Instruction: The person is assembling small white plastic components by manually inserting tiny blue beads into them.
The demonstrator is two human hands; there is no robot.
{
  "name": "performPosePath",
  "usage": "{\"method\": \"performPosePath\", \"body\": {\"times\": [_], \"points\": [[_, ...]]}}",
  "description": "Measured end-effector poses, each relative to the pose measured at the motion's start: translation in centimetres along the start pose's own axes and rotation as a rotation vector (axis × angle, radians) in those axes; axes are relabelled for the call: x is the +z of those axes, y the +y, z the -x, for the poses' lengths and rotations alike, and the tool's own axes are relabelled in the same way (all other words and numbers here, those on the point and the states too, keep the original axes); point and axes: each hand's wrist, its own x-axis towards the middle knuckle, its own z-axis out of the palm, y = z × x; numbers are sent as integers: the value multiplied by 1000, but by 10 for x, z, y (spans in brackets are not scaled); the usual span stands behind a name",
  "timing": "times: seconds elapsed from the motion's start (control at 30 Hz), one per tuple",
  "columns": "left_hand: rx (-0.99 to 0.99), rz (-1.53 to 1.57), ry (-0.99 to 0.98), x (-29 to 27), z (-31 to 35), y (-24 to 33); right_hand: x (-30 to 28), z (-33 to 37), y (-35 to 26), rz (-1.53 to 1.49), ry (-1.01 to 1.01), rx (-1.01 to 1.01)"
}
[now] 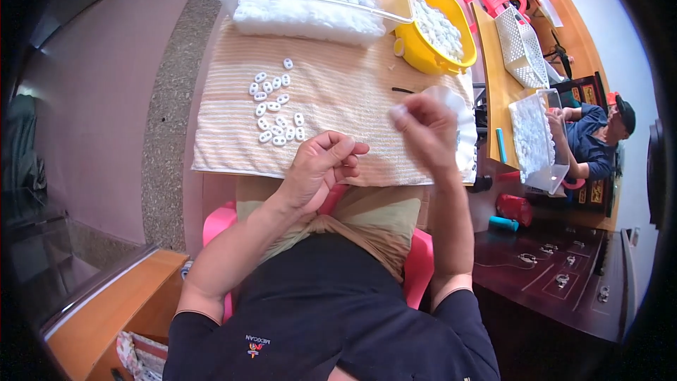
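Note:
My left hand (321,169) is raised over the near edge of the striped cloth (233,152), its fingers curled and thumb pressed against them. Whatever it pinches, if anything, is too small to make out. To its right, my right hand (427,130) hovers above the cloth, blurred, with thumb and fingers drawn together; what they hold cannot be seen. Several small white oval pieces (279,140), each with two dark holes, lie scattered on the cloth beyond my left hand. Partly behind my right hand is a white dish-like thing with a wavy rim (455,102).
A clear plastic bin (310,28) full of white pieces stands at the far edge. Beside it is a yellow basin (430,63) of similar pieces. A thin black strip (403,90) lies on the cloth. Right, another person (596,134) works over a clear box (553,176).

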Motion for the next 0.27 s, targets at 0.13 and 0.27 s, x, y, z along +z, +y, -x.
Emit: {"method": "performPosePath", "body": {"times": [0.13, 0.27], "points": [[-14, -16, -4, -4, 0, -2, -55, -52, -21, 217, 221, -81], [8, -40, -12, -7, -2, -3, -80, -99, -6, 520, 373, -178]]}}
